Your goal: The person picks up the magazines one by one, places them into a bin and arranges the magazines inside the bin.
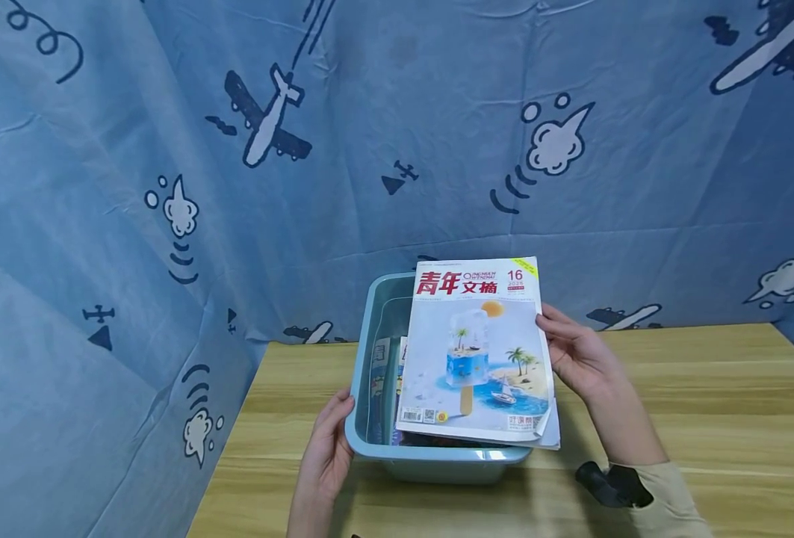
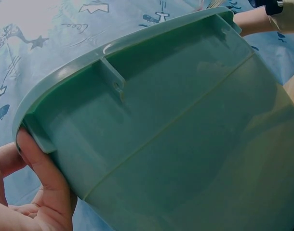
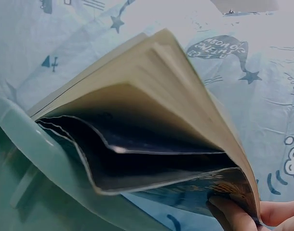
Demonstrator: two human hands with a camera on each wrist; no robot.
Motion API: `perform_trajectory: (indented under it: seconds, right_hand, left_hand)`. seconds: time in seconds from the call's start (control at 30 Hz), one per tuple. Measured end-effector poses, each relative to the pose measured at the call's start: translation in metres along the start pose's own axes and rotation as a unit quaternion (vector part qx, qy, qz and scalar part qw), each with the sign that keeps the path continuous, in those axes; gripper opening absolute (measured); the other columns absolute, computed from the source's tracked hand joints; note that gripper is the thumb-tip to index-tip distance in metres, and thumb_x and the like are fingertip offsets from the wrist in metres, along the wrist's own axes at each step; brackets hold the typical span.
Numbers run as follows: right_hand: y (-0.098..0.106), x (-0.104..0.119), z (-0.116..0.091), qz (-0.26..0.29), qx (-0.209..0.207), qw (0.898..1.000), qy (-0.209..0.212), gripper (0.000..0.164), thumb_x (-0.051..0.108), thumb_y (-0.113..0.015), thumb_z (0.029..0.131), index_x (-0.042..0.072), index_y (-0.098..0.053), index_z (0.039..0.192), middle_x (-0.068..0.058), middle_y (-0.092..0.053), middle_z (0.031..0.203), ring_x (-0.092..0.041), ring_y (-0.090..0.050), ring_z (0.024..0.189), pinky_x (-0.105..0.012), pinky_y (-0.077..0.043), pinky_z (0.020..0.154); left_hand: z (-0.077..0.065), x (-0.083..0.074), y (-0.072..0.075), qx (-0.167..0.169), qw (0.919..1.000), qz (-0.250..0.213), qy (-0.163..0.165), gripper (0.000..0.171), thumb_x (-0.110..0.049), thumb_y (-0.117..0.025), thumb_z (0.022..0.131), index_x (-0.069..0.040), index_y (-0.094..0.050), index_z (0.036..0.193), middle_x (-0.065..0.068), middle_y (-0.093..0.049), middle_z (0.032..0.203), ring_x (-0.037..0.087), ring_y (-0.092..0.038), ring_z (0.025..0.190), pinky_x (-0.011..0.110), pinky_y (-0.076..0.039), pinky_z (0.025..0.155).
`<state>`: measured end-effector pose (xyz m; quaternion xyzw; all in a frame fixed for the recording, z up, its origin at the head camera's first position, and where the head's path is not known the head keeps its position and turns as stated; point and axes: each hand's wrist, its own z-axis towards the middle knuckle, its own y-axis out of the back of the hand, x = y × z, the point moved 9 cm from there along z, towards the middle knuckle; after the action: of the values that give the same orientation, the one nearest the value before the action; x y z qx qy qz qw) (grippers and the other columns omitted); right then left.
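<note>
A blue-green plastic bin (image 1: pixel 450 469) stands on the table, with printed booklets (image 1: pixel 379 381) upright inside its left part. My left hand (image 1: pixel 332 441) grips the bin's rim at the near left corner; in the left wrist view its fingers (image 2: pixel 43 161) curl under the lip. My right hand (image 1: pixel 581 355) pinches the right edge of a magazine (image 1: pixel 430 359) with an ice-pop beach cover, which covers the bin's right part. Its pages fan apart in the right wrist view, above the bin's rim (image 3: pixel 46 159), with my fingers (image 3: pixel 231 214) at the lower corner. Another pale cover shows beneath it.
The wood-grain table (image 1: pixel 699 403) extends to both sides of the bin. A blue curtain (image 1: pixel 403 149) printed with planes and clouds hangs behind and along the left. A black strap (image 1: pixel 612 486) sits at my right wrist.
</note>
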<state>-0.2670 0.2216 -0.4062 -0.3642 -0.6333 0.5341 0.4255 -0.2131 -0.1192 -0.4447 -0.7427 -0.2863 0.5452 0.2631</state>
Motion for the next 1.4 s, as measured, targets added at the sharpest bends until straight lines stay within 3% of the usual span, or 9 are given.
perform_trajectory:
  seconds: [0.13, 0.2, 0.33, 0.43, 0.7, 0.83, 0.9, 1.07, 1.4]
  right_hand:
    - [-0.003, -0.007, 0.003, -0.006, 0.002, 1.000, -0.007, 0.029, -0.012, -0.041, 0.105, -0.001, -0.058, 0.126, -0.027, -0.063, 0.125, -0.040, -0.066, 0.115, -0.044, -0.050, 0.112]
    - [-0.004, -0.009, 0.005, -0.015, 0.003, 1.000, -0.009, 0.037, -0.012, -0.042, 0.105, 0.003, -0.054, 0.137, -0.027, -0.063, 0.125, -0.039, -0.066, 0.115, -0.044, -0.050, 0.112]
    - [-0.006, -0.011, 0.008, -0.032, -0.003, 0.999, -0.011, 0.072, -0.011, -0.042, 0.105, 0.020, -0.018, 0.166, -0.025, -0.064, 0.124, -0.038, -0.067, 0.114, -0.045, -0.051, 0.111]
    - [-0.008, -0.013, 0.010, -0.030, -0.010, 0.999, -0.014, 0.084, -0.010, -0.042, 0.106, 0.027, 0.002, 0.167, -0.025, -0.064, 0.124, -0.038, -0.067, 0.113, -0.043, -0.048, 0.113]
    - [-0.008, -0.017, 0.014, -0.034, -0.031, 0.999, -0.016, 0.082, -0.012, -0.043, 0.105, 0.023, -0.002, 0.167, -0.025, -0.063, 0.123, -0.036, -0.067, 0.114, -0.040, -0.042, 0.117]
    - [-0.006, -0.017, 0.016, -0.036, -0.053, 0.998, -0.013, 0.056, -0.011, -0.046, 0.105, 0.014, -0.043, 0.155, -0.024, -0.064, 0.121, -0.035, -0.068, 0.111, -0.040, -0.042, 0.116]
    - [-0.005, -0.018, 0.016, -0.039, -0.061, 0.997, -0.012, 0.054, -0.011, -0.047, 0.104, 0.013, -0.045, 0.153, -0.023, -0.065, 0.121, -0.035, -0.069, 0.110, -0.040, -0.043, 0.116]
    - [-0.005, -0.021, 0.019, -0.058, -0.066, 0.996, -0.017, 0.078, -0.009, -0.045, 0.106, 0.022, -0.008, 0.167, -0.022, -0.066, 0.118, -0.033, -0.069, 0.109, -0.038, -0.044, 0.115]
    - [-0.009, -0.025, 0.025, -0.085, -0.053, 0.995, -0.027, 0.078, -0.007, -0.043, 0.107, 0.021, -0.003, 0.167, -0.021, -0.065, 0.119, -0.031, -0.070, 0.108, -0.036, -0.043, 0.116]
  left_hand:
    - [0.000, 0.000, 0.000, 0.002, 1.0000, -0.005, 0.002, 0.030, -0.001, -0.059, 0.103, 0.001, -0.052, 0.132, 0.017, -0.063, 0.130, 0.027, -0.068, 0.119, 0.035, -0.049, 0.110]
    - [0.000, 0.000, 0.000, 0.002, 1.0000, -0.007, 0.003, 0.029, 0.000, -0.059, 0.103, 0.002, -0.053, 0.132, 0.017, -0.063, 0.129, 0.027, -0.068, 0.118, 0.035, -0.049, 0.110]
    - [0.000, 0.000, -0.001, 0.003, 1.0000, -0.007, 0.005, 0.029, 0.000, -0.058, 0.104, 0.002, -0.051, 0.132, 0.016, -0.063, 0.128, 0.027, -0.067, 0.120, 0.036, -0.046, 0.111]
    - [0.000, 0.000, -0.001, 0.005, 0.9999, -0.007, 0.008, 0.031, -0.001, -0.058, 0.104, 0.002, -0.050, 0.134, 0.016, -0.063, 0.129, 0.028, -0.063, 0.125, 0.037, -0.043, 0.114]
    - [0.000, 0.000, -0.002, 0.008, 0.9999, 0.002, 0.008, 0.032, -0.002, -0.058, 0.104, 0.002, -0.049, 0.135, 0.016, -0.063, 0.129, 0.030, -0.059, 0.130, 0.039, -0.042, 0.114]
    - [0.000, 0.000, -0.002, 0.010, 0.9999, 0.006, 0.006, 0.035, -0.002, -0.058, 0.104, 0.002, -0.046, 0.137, 0.016, -0.063, 0.129, 0.029, -0.060, 0.129, 0.039, -0.042, 0.114]
    - [0.000, -0.001, -0.002, 0.010, 0.9999, 0.006, 0.006, 0.037, -0.002, -0.059, 0.104, 0.002, -0.045, 0.138, 0.016, -0.063, 0.129, 0.029, -0.060, 0.129, 0.039, -0.043, 0.113]
    - [0.001, -0.001, -0.001, 0.008, 0.9999, 0.005, 0.004, 0.036, -0.001, -0.058, 0.104, 0.003, -0.045, 0.138, 0.017, -0.063, 0.129, 0.028, -0.060, 0.129, 0.038, -0.044, 0.113]
    - [0.002, -0.001, -0.001, 0.011, 0.9999, 0.006, -0.001, 0.034, 0.001, -0.056, 0.104, 0.004, -0.046, 0.137, 0.019, -0.062, 0.131, 0.029, -0.060, 0.128, 0.038, -0.044, 0.112]
